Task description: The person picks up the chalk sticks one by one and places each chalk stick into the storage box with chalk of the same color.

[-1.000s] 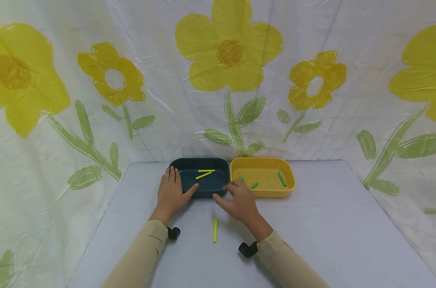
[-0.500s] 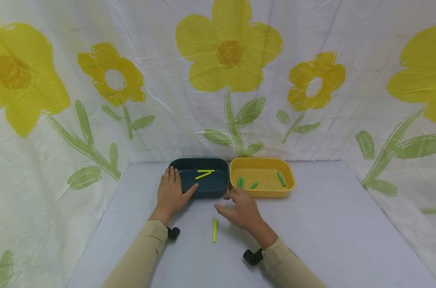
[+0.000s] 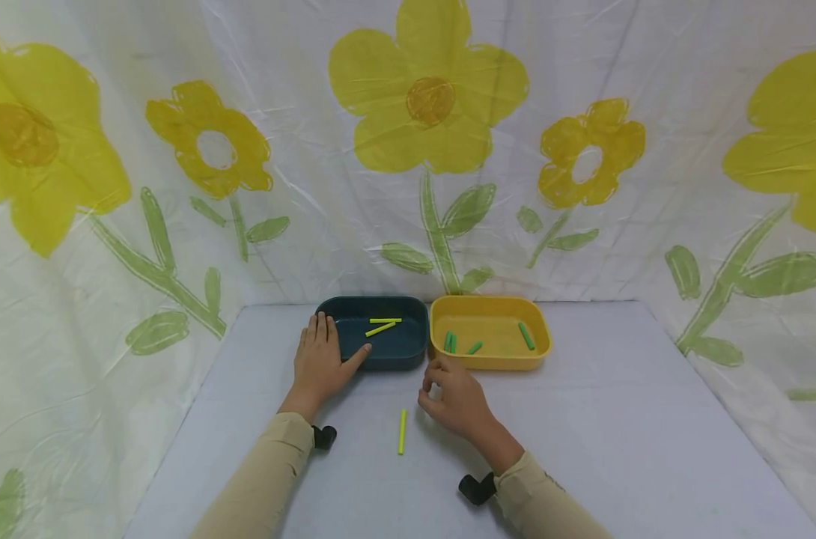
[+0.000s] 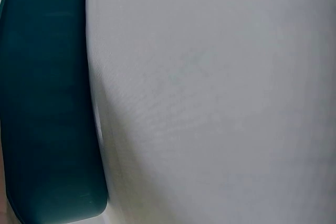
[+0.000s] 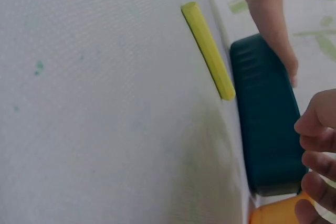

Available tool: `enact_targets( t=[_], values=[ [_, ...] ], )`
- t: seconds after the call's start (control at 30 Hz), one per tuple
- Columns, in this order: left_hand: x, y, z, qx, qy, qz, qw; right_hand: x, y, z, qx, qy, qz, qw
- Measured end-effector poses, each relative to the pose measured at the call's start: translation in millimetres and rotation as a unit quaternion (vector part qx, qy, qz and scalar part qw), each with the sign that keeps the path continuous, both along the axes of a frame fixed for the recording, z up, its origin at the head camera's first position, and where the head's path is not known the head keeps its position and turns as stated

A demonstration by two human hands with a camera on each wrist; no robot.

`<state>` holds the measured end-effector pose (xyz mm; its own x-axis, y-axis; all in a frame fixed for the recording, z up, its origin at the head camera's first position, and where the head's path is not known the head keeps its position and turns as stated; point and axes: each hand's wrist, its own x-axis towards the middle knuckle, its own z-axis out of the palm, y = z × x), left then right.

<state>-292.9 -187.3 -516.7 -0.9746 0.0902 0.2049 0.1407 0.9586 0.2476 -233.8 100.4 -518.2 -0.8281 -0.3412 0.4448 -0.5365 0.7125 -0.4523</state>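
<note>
My left hand [image 3: 319,368] rests on the left end of the dark teal tray [image 3: 394,363], fingers straight over its rim and thumb along the front. Two yellow chalk sticks [image 3: 382,328] lie inside that tray. Just in front of the yellow tray [image 3: 509,364] hovers my right hand [image 3: 460,398], its fingers loosely bent and nothing held. Between my forearms, a third yellow chalk stick [image 3: 402,432] lies on the table; the right wrist view shows this chalk stick [image 5: 209,51] beside the teal tray [image 5: 268,124]. Several green chalk sticks [image 3: 526,336] lie in the yellow tray.
The two trays stand side by side at the back of the white-covered table [image 3: 623,419]. Behind it hangs a white curtain [image 3: 314,247] printed with yellow flowers. Small green specks [image 5: 39,67] mark the cloth in the right wrist view.
My right hand has drawn back from the gap between the trays, toward me and slightly right, and its fingers have bent inward. My left hand and the chalk sticks have stayed put.
</note>
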Motion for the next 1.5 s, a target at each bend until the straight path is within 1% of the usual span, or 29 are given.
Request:
enact_targets(
  t=[0.13, 0.23, 0.33, 0.4, 0.53, 0.73, 0.87, 1.07, 1.27, 1.5],
  values=[
    [-0.1, -0.6, -0.5, -0.001, 0.002, -0.002, 1.0, 1.4, 0.0, -2.3, 0.025, -0.016, 0.008, 1.0],
    [-0.3, -0.7, -1.1, 0.0, 0.004, -0.002, 1.0, 3.4, -0.4, -2.4, 0.036, -0.05, 0.018, 0.998],
    [-0.7, -0.8, -2.1, 0.0, 0.01, -0.001, 1.0, 5.6, -1.3, -2.8, 0.053, -0.095, 0.025, 0.994],
    [-0.7, -0.6, -2.3, -0.001, 0.012, 0.0, 0.9999, 6.7, -2.2, -3.7, 0.068, -0.116, 0.03, 0.99],
    [-1.1, 0.3, -2.1, -0.004, 0.007, 0.003, 1.0, 8.4, -4.0, -5.4, 0.097, -0.139, 0.045, 0.985],
    [-1.8, 0.4, -2.3, -0.003, 0.008, 0.004, 1.0, 11.7, -4.3, -6.5, 0.11, -0.17, 0.08, 0.976],
    [-2.3, -0.2, -2.9, -0.002, 0.008, 0.005, 1.0, 14.3, -4.0, -5.5, 0.116, -0.175, 0.095, 0.973],
    [-2.9, -0.7, -3.5, -0.004, 0.008, 0.002, 1.0, 15.0, -4.7, -6.3, 0.141, -0.165, 0.105, 0.971],
    [-2.2, -0.5, -2.8, -0.006, -0.001, 0.003, 1.0, 15.6, -5.1, -5.7, 0.15, -0.162, 0.105, 0.97],
    [-1.6, -0.5, -2.8, -0.004, 0.006, 0.001, 1.0, 15.0, -6.2, -7.6, 0.154, -0.163, 0.102, 0.969]
  ],
)
